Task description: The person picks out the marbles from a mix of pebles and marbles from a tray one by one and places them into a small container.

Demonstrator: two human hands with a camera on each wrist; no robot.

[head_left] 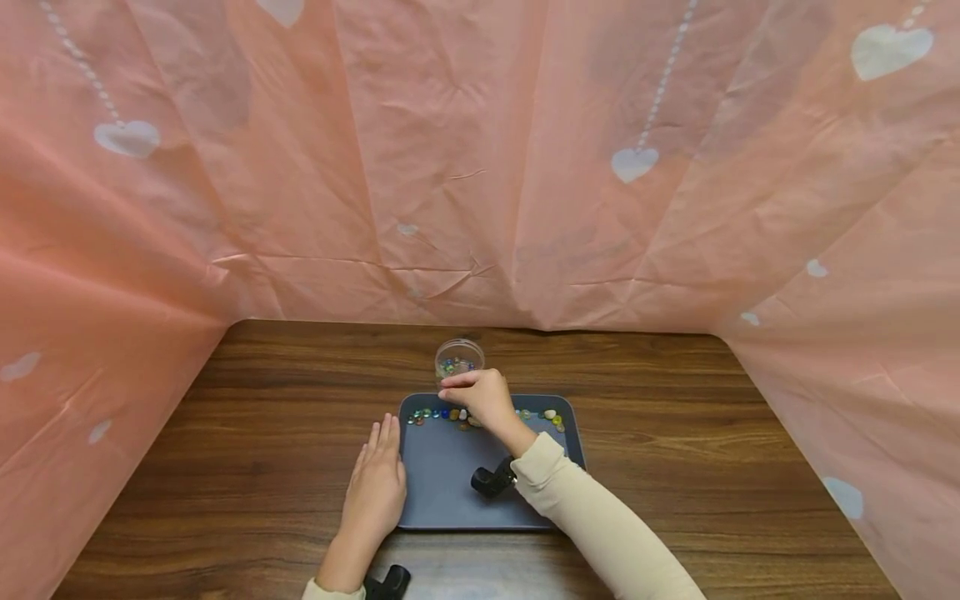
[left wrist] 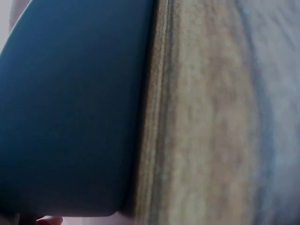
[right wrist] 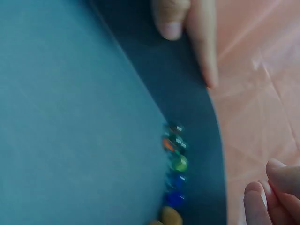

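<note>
My left hand (head_left: 377, 483) rests along the left edge of a dark grey tray (head_left: 450, 492), its fingers extended. In the right wrist view, fingertips of this left hand (right wrist: 187, 33) touch the tray's rim. My right hand (head_left: 487, 400) is over the tray's far edge, just in front of a clear round jar (head_left: 460, 350) that contains small glass marbles (head_left: 452, 365). The right fingers and thumb (right wrist: 281, 173) come close together; whether something is between them cannot be told. A row of colourful marbles and pebbles (head_left: 445, 414) lies along the tray's far side, partly hidden by the right hand.
Brown wood-grain table (head_left: 660, 450) surrounds the tray. A pink curtain (head_left: 465, 167) with pale hearts encloses the table's back and sides. Black wrist cameras (head_left: 492, 479) are on both wrists, one over the tray.
</note>
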